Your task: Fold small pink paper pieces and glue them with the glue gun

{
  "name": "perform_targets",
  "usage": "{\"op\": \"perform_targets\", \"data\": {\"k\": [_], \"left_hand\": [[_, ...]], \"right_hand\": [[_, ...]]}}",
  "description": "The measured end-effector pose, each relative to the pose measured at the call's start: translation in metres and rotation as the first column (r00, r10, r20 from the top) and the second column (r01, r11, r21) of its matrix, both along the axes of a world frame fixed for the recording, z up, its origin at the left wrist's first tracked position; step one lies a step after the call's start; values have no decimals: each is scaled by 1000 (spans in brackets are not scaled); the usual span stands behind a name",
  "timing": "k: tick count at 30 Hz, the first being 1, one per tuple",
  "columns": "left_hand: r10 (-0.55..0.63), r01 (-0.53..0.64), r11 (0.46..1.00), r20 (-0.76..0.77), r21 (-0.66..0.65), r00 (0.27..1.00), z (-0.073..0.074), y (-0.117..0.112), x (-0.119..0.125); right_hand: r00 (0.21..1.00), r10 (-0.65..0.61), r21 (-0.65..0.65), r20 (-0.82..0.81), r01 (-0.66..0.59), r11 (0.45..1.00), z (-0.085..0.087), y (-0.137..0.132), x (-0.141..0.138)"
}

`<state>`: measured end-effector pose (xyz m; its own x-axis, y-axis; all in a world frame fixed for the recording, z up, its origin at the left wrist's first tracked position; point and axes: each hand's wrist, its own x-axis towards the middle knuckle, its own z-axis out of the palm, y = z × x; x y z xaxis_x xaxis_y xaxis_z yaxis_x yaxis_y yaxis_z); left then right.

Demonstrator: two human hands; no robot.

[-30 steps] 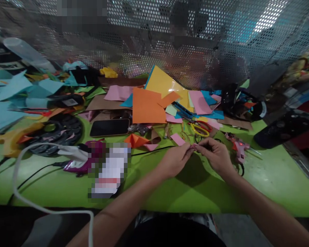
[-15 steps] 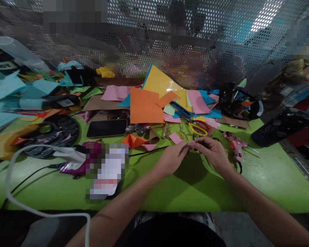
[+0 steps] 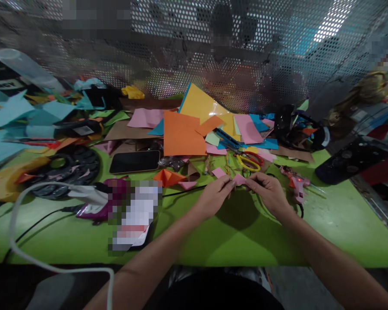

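Between my two hands, above the green table (image 3: 194,241), is a small piece of pink paper (image 3: 239,179). The fingertips of my left hand (image 3: 215,193) pinch its left side. My right hand (image 3: 267,192) pinches it from the right. Just behind my left fingers lies another small pink paper slip (image 3: 219,172). Yellow-handled scissors (image 3: 248,162) rest behind my right hand. A pink glue gun (image 3: 298,189) with a lit red light lies to the right of that hand.
Left of my arms are a dark phone (image 3: 135,161), a folded orange paper piece (image 3: 168,177), a purple power strip (image 3: 95,210) and a yellow glue gun (image 3: 11,177). Coloured sheets, including an orange sheet (image 3: 184,133), pile along the perforated metal screen (image 3: 168,56). A dark tumbler (image 3: 351,161) lies right.
My fingers have drawn slightly apart, and more of the pink paper between them shows. My right hand has shifted a little to the right. The surrounding things stay put.
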<state>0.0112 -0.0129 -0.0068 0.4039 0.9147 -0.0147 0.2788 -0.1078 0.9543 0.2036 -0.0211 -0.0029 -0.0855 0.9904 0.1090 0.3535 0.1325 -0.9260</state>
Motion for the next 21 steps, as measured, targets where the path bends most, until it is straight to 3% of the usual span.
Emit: {"op": "perform_targets", "data": {"k": [7,13,16,19,21], "left_hand": [[32,-20,995,115,-100,993,3,1,-2],[89,-15,964,267,-266,960,-2,3,-2],[80,30,941,308,-336,948,-3,3,-2],[58,-5,964,195,-265,979,-2,2,-3],[105,-100,993,76,-66,992,-1,0,-4]], "right_hand": [[1000,-1,17,-13,1,1000,-1,0,1],[999,24,241,36,-32,970,2,-2,-1],[998,4,290,69,-24,957,1,-4,-1],[998,-35,271,47,21,962,2,-4,-1],[998,-50,279,24,41,959,3,-3,0]]}}
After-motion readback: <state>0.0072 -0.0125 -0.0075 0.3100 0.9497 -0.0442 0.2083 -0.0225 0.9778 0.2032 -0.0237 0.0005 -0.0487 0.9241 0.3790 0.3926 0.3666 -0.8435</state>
